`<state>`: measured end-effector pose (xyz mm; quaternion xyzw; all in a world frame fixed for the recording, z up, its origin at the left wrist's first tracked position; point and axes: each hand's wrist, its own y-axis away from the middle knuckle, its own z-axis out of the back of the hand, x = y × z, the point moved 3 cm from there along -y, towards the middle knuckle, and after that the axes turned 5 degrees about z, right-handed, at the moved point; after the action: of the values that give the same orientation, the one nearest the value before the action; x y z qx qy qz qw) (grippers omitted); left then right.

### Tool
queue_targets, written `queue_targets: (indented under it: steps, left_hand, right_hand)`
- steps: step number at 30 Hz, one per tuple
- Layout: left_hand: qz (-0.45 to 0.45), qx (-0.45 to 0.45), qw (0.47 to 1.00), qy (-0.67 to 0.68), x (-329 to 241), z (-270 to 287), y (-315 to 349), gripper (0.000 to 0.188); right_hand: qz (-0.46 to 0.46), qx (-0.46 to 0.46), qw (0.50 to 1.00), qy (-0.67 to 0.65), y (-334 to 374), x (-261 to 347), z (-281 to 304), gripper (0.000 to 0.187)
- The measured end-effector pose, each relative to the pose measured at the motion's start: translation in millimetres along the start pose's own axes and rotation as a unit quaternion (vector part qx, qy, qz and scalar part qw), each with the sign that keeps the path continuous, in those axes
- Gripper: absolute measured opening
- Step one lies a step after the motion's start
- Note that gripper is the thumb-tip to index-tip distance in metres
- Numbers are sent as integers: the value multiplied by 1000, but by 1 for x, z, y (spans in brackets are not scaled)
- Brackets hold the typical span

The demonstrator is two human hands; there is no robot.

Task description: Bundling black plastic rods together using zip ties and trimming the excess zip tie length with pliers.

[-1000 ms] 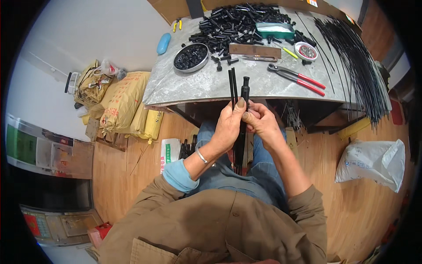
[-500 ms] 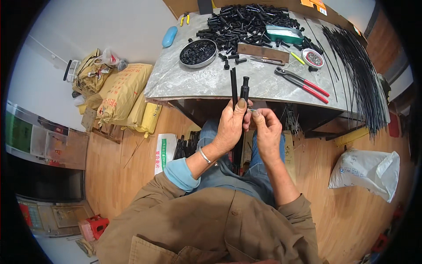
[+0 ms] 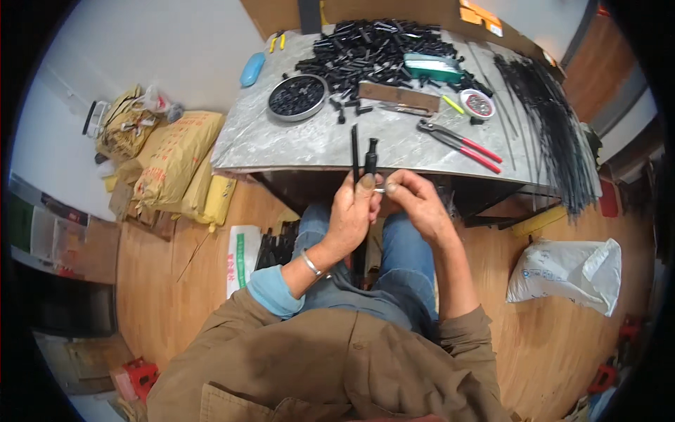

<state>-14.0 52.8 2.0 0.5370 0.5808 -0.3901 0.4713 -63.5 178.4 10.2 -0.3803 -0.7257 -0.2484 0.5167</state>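
My left hand is closed around thin black rods and a stepped black plastic tube, all held upright in front of the table's near edge. Its thumb presses on the lower part of the tube. Close beside it, my right hand pinches a small, shiny, thin metal piece between thumb and forefinger, against the side of the tube. What that piece is exactly is too small to tell. The rods' lower ends run down between my knees.
On the grey table lie a heap of black plastic tubes, a bowl of small black parts, red-handled pliers, a dish of small metal parts and long black rods. Sacks stand left; a white bag, right.
The view has shifted, so the table sits lower and farther left. My right hand has turned at the wrist, its fingers now pointing more to the left. My left hand keeps its hold.
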Motion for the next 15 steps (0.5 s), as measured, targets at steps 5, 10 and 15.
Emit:
queue_targets:
  steps: [5, 10, 15]
  left_hand:
    - [-28, -2, 1000, -10, -1, 1, 4, 33]
    - [-34, 22, 999, -8, -2, -6, 6, 38]
    - [-61, 53, 997, -2, -2, -4, 6, 42]
  right_hand:
    - [-113, 28, 984, -136, 5, -16, -1, 10]
    - [-146, 79, 986, 6, 6, -6, 17, 22]
    - [177, -209, 792, 545, -10, 52, 71, 14]
